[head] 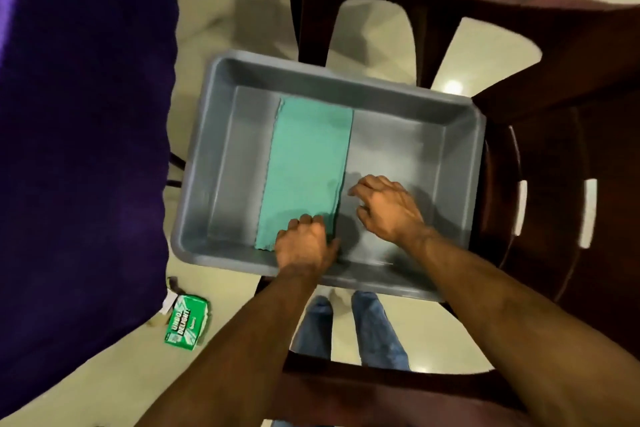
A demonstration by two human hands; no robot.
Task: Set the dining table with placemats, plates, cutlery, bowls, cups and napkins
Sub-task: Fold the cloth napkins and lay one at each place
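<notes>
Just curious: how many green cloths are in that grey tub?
1. The green cloth lies flat in the grey tub, left of centre; more layers may hide beneath it.

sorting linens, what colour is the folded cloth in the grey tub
Teal green, plain, no visible pattern: the folded cloth shows best in the head view.

Your forearms are bare from the bottom edge of the view up to the wrists, with no sleeve, watch or band showing on either one. Your left hand (pixel 304 246) and right hand (pixel 388 208) wear no gloves or rings that can be made out, though the picture is somewhat blurred. Below them, between your arms, your legs are in blue denim jeans (pixel 349 329), seen from above as two faded trouser legs.
</notes>
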